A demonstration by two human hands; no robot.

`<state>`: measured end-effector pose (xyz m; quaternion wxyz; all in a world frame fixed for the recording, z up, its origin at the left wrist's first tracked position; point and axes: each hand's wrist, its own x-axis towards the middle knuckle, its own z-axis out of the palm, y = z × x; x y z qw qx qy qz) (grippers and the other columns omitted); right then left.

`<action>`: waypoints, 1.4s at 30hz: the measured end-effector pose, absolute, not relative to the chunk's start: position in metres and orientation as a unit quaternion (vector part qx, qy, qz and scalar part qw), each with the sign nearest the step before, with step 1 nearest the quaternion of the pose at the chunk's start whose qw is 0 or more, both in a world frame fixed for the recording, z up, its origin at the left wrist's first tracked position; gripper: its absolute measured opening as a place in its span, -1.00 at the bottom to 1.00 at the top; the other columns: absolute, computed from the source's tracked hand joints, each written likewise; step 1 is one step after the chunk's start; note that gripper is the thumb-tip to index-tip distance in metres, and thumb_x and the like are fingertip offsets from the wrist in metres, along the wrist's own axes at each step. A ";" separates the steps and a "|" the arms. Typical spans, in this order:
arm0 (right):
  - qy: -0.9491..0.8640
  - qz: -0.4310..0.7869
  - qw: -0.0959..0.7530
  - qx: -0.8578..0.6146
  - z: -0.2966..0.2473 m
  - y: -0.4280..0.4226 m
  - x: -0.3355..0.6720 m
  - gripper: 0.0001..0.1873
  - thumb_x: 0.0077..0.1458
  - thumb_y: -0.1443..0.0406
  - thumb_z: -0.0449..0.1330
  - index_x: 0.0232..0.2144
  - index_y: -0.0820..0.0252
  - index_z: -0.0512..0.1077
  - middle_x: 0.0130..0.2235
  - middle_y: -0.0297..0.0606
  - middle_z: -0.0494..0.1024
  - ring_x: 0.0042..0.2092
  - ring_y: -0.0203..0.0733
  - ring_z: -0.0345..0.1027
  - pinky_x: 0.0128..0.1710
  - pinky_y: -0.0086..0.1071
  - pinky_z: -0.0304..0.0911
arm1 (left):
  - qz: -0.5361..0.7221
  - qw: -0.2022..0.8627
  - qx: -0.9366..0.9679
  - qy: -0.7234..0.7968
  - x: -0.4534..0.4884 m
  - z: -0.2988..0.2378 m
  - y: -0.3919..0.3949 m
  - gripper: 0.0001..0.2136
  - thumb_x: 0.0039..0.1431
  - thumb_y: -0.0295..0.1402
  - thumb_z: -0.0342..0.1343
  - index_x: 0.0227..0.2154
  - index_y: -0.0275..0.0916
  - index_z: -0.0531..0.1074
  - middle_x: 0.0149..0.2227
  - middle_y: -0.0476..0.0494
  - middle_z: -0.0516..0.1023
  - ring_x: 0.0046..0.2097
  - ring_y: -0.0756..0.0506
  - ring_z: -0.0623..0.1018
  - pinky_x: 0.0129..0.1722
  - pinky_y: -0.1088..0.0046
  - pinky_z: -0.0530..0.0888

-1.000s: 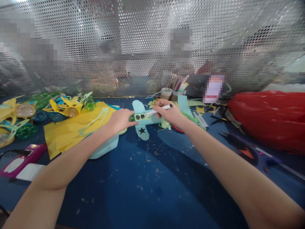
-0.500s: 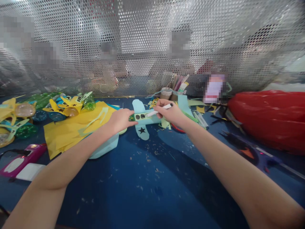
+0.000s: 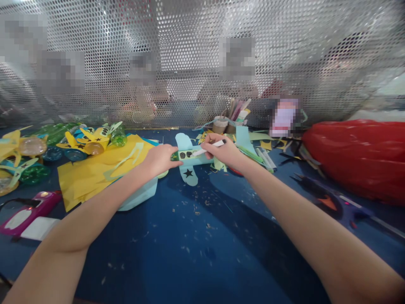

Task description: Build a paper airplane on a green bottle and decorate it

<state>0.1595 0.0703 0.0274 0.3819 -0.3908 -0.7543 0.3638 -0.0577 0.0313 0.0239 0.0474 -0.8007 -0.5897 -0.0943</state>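
A toy plane made from a green bottle wrapped in light blue paper [image 3: 188, 157] lies on the blue table [image 3: 202, 236], with black dots on its body and a black star on its near wing. My left hand [image 3: 160, 159] is closed on the plane's left end. My right hand [image 3: 221, 151] grips a white marker [image 3: 209, 147], its tip resting on the plane's body beside the dots.
Yellow paper sheets [image 3: 95, 169] and several finished bottle planes [image 3: 85, 141] lie at the left. A pink device [image 3: 28, 211] sits near the left edge. A cup of tools [image 3: 232, 116], paper scraps, a glue gun [image 3: 335, 202] and a red bag [image 3: 357, 156] fill the right. A perforated screen stands behind.
The marker in my right hand has shifted slightly left along the plane's body. My left hand has stayed put.
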 end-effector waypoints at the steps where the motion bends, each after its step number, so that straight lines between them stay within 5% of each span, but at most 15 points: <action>1: -0.756 0.363 0.382 -0.389 0.028 0.070 0.160 -0.78 0.03 0.34 0.13 -0.59 0.13 0.20 -0.70 -0.44 0.36 -0.62 -0.38 0.09 -0.56 -0.41 -0.03 | -0.095 0.048 -0.801 -0.590 -0.058 0.024 0.031 -0.58 0.13 -0.07 0.14 -0.02 -0.20 0.49 -0.18 -0.22 0.56 -0.14 -0.23 0.52 -0.31 0.32 0.37; 24: -0.707 0.353 0.461 -0.404 0.037 0.076 0.170 -0.71 0.03 0.35 0.13 -0.66 0.14 0.17 -0.70 -0.41 0.30 -0.59 -0.37 0.11 -0.53 -0.42 0.03 | -0.097 0.040 -0.802 -0.587 -0.060 0.022 0.033 -0.55 0.14 -0.05 0.13 0.01 -0.20 0.46 -0.11 -0.23 0.56 -0.08 -0.25 0.51 -0.21 0.28 0.43; 42: -0.713 0.353 0.430 -0.426 0.032 0.079 0.173 -0.73 0.03 0.37 0.13 -0.65 0.12 0.20 -0.69 -0.41 0.32 -0.61 -0.38 0.06 -0.55 -0.39 -0.01 | -0.085 0.039 -0.801 -0.592 -0.058 0.024 0.031 -0.52 0.15 -0.05 0.13 0.04 -0.25 0.44 -0.08 -0.26 0.55 -0.07 -0.27 0.51 -0.23 0.30 0.42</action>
